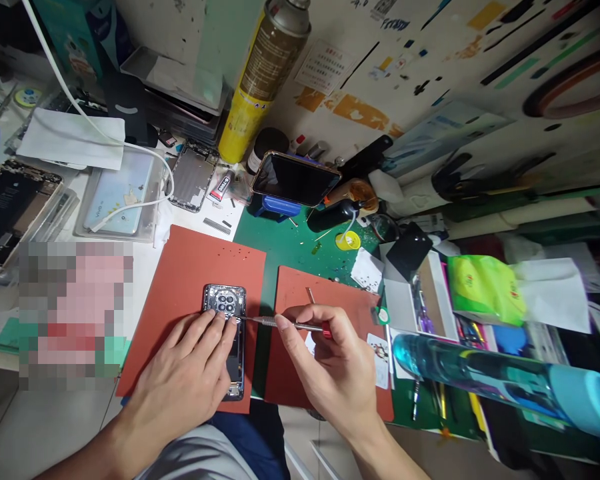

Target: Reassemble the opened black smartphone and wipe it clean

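An opened smartphone (pixel 237 347) lies on a reddish-brown mat (pixel 180 267), its back cover off and its round camera cluster (pixel 225 303) exposed. Across the phone's middle lies my left hand (pixel 193 357), fingers stretched out flat, fingertips just below the cameras; they hide part of the phone's inside. My right hand (pixel 333 360) is closed around a slim metal tool with a knurled grip and a red end (pixel 267 321). The tool's thin tip reaches the phone's right edge beside my left fingertips. Whether that tip is a blade or a bit is too small to tell.
A second reddish mat (pixel 293 373) lies to the right. Behind stand a phone on a blue stand (pixel 297 179) and a yellow spray can (pixel 260 87). Left are phone parts and a white cable (pixel 130 143). A blue water bottle (pixel 490 373) lies at the right.
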{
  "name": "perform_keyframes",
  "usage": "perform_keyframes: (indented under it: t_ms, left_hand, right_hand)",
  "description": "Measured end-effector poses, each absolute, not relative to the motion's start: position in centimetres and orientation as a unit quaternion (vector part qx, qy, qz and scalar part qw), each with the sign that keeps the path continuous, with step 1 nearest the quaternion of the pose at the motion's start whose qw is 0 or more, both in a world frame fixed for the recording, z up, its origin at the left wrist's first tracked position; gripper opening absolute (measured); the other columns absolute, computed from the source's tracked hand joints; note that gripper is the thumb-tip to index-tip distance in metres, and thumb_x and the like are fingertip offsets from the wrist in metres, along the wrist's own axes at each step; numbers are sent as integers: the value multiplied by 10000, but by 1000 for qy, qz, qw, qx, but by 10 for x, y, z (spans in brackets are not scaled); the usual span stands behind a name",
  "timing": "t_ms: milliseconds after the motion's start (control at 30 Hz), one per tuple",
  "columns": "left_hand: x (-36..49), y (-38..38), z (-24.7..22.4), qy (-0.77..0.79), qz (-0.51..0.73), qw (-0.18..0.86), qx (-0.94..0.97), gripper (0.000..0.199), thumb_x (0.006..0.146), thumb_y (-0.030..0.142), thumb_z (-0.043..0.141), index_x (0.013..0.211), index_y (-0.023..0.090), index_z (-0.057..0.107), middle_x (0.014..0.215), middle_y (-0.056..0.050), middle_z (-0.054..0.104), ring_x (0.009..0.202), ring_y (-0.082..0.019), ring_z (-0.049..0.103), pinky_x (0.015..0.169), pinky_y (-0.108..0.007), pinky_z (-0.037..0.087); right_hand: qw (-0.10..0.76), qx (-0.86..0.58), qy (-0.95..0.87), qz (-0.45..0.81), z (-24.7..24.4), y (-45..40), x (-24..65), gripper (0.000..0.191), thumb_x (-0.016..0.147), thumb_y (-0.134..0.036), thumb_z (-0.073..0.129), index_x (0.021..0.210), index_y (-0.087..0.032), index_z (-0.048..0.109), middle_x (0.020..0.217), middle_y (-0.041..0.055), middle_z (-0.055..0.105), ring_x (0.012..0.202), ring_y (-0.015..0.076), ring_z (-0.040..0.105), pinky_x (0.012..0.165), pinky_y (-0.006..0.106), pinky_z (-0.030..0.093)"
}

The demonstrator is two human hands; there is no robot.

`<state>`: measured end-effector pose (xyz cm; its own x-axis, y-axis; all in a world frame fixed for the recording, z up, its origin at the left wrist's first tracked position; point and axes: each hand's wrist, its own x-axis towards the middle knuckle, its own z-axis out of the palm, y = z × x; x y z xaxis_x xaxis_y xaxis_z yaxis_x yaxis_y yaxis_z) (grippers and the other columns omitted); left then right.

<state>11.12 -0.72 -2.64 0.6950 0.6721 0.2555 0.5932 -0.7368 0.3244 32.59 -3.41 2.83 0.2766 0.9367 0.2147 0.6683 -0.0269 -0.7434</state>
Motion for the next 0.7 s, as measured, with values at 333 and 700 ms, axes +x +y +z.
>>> perform_keyframes:
  t_ms: [333,700]
  left_hand:
    - [111,-8,-26,346,183,111,914,486,1051,229,492,1499,78,607,1439,-140,705,1355,-313,569,1142,-481,412]
    - [112,-7,-26,343,180,105,916,484,1042,235,508,1485,71,614,1425,-153,707,1336,-323,583,1119,-487,425]
  right_hand:
    - [398,-695,-571,182,26,-32,326,123,980,-209,732,979,-251,616,813,-33,695,614,106,634,506,206,478]
    - [401,-699,-565,176,26,-33,328,135,975,-216,740,970,-250,610,801,-36,687,551,86,554,452,207,398]
